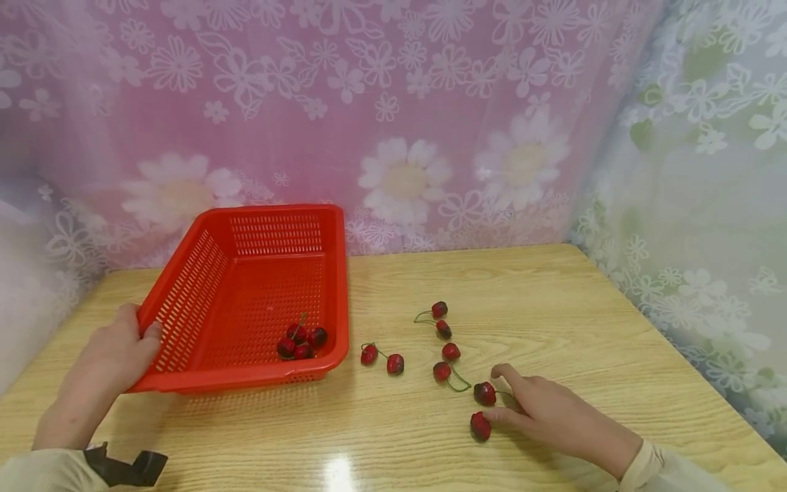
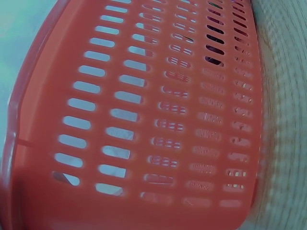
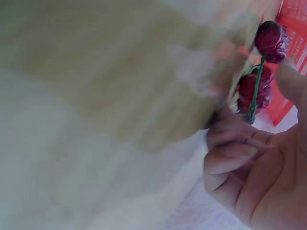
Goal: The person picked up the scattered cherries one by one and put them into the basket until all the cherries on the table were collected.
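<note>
My left hand grips the left rim of a red plastic basket, thumb over the edge. Holes of the basket's side wall fill the left wrist view. Several dark red cherries lie in the basket's near right corner. On the table, my right hand is around a pair of stemmed cherries. Its thumb is at the nearer cherry and its index finger is beyond the other cherry. In the right wrist view, a green stem runs between the thumb and curled fingers.
Between basket and right hand lie more cherry pairs: one pair beside the basket, another near the right hand, a third farther back. The wooden table ends at a pink floral curtain behind.
</note>
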Action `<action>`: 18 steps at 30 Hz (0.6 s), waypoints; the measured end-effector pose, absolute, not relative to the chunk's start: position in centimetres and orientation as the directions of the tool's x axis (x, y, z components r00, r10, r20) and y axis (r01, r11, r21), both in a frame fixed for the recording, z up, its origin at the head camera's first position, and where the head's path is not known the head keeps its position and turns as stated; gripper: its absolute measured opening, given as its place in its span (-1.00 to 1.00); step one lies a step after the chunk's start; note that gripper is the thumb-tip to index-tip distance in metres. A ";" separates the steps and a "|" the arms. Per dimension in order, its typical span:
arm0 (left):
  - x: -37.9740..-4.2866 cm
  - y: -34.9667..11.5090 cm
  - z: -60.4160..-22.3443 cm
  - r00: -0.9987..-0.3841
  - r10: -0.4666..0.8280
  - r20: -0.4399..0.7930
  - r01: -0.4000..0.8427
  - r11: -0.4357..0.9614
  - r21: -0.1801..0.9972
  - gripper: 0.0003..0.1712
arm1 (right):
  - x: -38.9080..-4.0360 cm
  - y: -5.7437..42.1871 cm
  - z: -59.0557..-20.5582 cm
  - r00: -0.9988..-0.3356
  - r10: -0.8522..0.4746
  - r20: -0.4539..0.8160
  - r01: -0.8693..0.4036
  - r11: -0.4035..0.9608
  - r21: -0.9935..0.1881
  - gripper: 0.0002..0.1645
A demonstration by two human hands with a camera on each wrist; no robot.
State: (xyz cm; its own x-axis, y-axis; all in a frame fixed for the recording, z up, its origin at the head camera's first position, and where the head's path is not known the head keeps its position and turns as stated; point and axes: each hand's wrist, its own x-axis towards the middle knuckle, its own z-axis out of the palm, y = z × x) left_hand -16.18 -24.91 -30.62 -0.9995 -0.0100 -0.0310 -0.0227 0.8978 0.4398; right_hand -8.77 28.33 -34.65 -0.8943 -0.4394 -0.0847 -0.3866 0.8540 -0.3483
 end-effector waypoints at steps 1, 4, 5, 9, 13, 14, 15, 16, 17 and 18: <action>-16.2 -24.9 -30.6 -1.000 -0.009 -0.030 -0.021 0.898 0.439 -0.46 | -8.8 27.9 -34.6 -0.894 -0.440 -0.088 -0.390 0.859 -0.333 -0.33; -16.1 -24.9 -30.7 -1.000 -0.011 -0.029 -0.022 0.899 0.437 -0.46 | -8.9 26.9 -34.7 -0.881 -0.461 -0.102 -0.421 0.865 -0.275 -0.24; -16.1 -24.9 -30.7 -1.000 -0.011 -0.028 -0.022 0.899 0.437 -0.45 | -8.9 26.6 -34.7 -0.877 -0.468 -0.108 -0.429 0.865 -0.262 -0.22; -16.1 -24.9 -30.7 -0.999 -0.013 -0.032 -0.026 0.898 0.439 -0.45 | -9.0 25.8 -34.9 -0.866 -0.488 -0.112 -0.459 0.863 -0.211 -0.20; -16.2 -24.8 -30.6 -0.999 -0.014 -0.041 -0.031 0.898 0.439 -0.44 | -9.0 25.6 -35.1 -0.855 -0.514 -0.068 -0.492 0.846 -0.204 -0.52; -16.2 -24.8 -30.5 -0.999 -0.015 -0.041 -0.031 0.898 0.439 -0.44 | -9.0 25.5 -35.2 -0.851 -0.522 -0.059 -0.502 0.840 -0.206 -0.61; -16.2 -24.8 -30.5 -0.999 -0.015 -0.041 -0.031 0.898 0.440 -0.44 | -9.0 25.6 -35.2 -0.845 -0.532 -0.052 -0.512 0.834 -0.207 -0.69; -16.2 -24.8 -30.5 -0.999 -0.016 -0.041 -0.032 0.897 0.441 -0.44 | -9.0 25.6 -35.3 -0.839 -0.542 -0.047 -0.522 0.827 -0.210 -0.77; -16.2 -24.8 -30.5 -0.999 -0.016 -0.042 -0.033 0.896 0.442 -0.44 | -9.1 25.6 -35.3 -0.835 -0.548 -0.046 -0.529 0.823 -0.207 -0.82; -16.2 -24.8 -30.5 -0.999 -0.017 -0.042 -0.034 0.896 0.443 -0.44 | -9.1 25.6 -35.3 -0.832 -0.552 -0.050 -0.533 0.822 -0.202 -0.83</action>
State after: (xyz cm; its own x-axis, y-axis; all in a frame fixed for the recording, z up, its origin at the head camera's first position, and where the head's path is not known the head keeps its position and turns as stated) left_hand -16.19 -24.84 -30.52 -0.9990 -0.0174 -0.0416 -0.0340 0.8961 0.4425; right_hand -9.12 25.58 -35.29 -0.8324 -0.5520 -0.0499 -0.5329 0.8218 -0.2019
